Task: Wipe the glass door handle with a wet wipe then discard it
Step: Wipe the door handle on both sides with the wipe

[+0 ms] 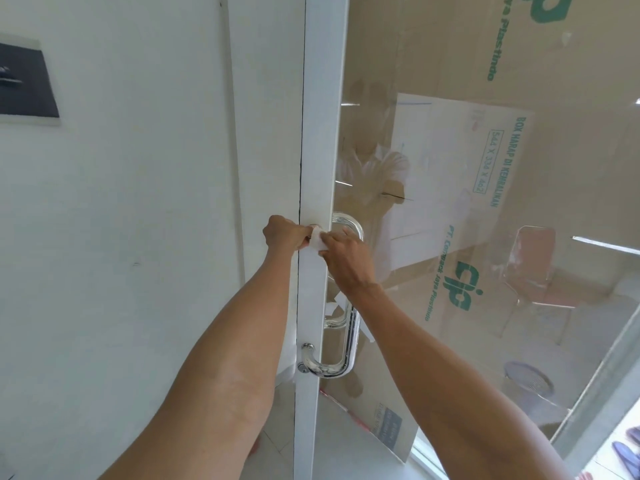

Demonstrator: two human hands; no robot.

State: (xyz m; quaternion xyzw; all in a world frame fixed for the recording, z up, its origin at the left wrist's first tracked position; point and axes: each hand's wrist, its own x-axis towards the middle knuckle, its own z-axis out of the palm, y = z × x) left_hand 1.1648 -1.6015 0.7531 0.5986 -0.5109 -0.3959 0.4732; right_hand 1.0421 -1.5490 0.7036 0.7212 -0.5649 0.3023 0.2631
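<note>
A chrome D-shaped handle [348,344] is fixed to the white frame [320,133] of a glass door [485,202]. A white wet wipe [317,239] sits at the handle's upper end. My left hand [285,233] grips the upper mount of the handle at the frame's edge, touching the wipe. My right hand [343,256] holds the wipe against the top of the handle, fingers curled over it. The handle's upper bend [351,223] shows past my right hand; its middle is hidden by my right wrist.
A white wall [138,202] runs to the left with a dark panel [24,84] mounted high up. Behind the glass stand cardboard boxes [467,209] with green print. The glass reflects a chair [533,268]. Pale floor tiles [277,427] lie below.
</note>
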